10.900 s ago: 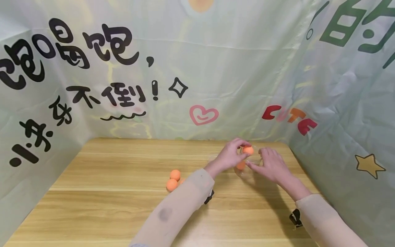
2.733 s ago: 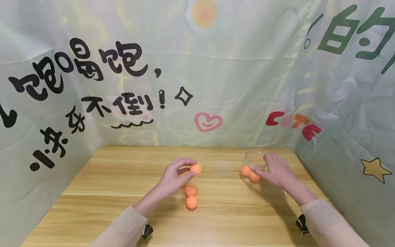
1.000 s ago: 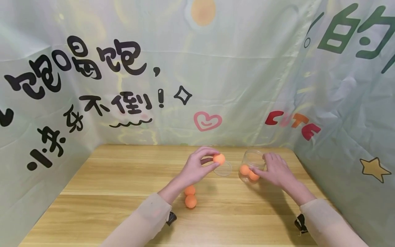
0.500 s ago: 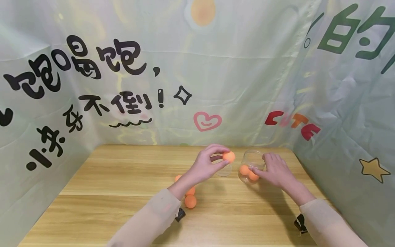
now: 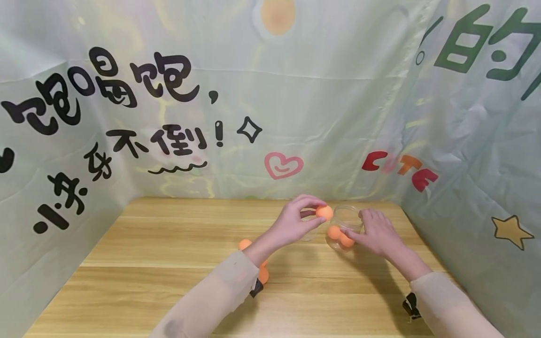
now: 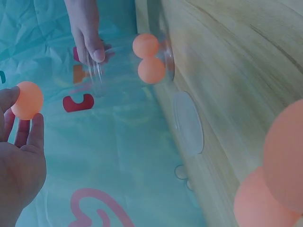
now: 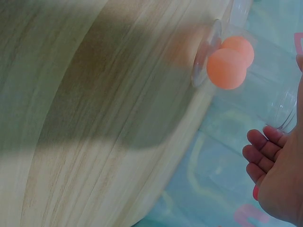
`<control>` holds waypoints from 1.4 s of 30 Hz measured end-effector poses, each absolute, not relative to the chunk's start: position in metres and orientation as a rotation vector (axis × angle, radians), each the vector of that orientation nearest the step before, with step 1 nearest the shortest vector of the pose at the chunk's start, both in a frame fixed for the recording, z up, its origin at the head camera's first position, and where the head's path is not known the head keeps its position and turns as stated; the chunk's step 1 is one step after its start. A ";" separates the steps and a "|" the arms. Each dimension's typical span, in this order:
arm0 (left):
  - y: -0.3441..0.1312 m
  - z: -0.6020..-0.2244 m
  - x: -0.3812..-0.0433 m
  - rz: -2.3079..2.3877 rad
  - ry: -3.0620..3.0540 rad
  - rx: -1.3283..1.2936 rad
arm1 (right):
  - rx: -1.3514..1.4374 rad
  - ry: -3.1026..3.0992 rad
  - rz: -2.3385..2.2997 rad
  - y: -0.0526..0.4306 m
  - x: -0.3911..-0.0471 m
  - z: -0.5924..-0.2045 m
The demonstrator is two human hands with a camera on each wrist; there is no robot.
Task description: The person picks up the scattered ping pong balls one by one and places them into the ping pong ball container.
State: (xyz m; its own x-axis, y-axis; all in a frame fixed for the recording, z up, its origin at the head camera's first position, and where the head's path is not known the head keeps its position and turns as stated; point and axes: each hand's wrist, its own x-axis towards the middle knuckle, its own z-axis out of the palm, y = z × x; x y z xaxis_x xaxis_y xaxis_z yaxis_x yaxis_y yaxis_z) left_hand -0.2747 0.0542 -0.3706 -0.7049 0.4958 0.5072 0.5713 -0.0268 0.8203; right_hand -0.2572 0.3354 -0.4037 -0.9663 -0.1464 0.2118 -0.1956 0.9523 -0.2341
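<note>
A person's left hand [image 5: 296, 220] pinches one orange ball [image 5: 324, 213] between the thumb and the fingertips; the fingers are bent and spread only as wide as the ball. This ball is smooth, matt and round, and it sits at the ends of the fingers, well away from the palm. It is in the air, higher than the rim of the clear jar [image 5: 349, 222] and to its left, not touching it.

The jar is a transparent cylinder, thin and shiny (plastic or glass, I cannot tell which), and it stands upright on the table [image 5: 169, 281], whose surface has straight pale wood grain. The right hand [image 5: 380, 232] grips the jar near its mouth, the thumb and fingers partly curled at the rim. At its bottom rest two balls [image 5: 334, 232], touching each other.

One clear round disc [image 6: 188, 123] lies flat on the table, partly covered by the left hand in the head view. Beside the left sleeve [image 5: 211, 291] I count two loose balls [image 5: 245, 244], and an orange sliver between them, mostly hidden.
</note>
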 end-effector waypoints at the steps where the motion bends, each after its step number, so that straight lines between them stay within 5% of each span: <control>1: 0.056 -0.370 -0.275 -1.859 -2.149 -1.180 | 0.259 -2.911 0.377 0.336 -0.257 -0.404; 42: 0.110 -0.377 -0.303 -1.762 -2.398 -1.133 | 0.253 -2.914 0.357 0.337 -0.260 -0.403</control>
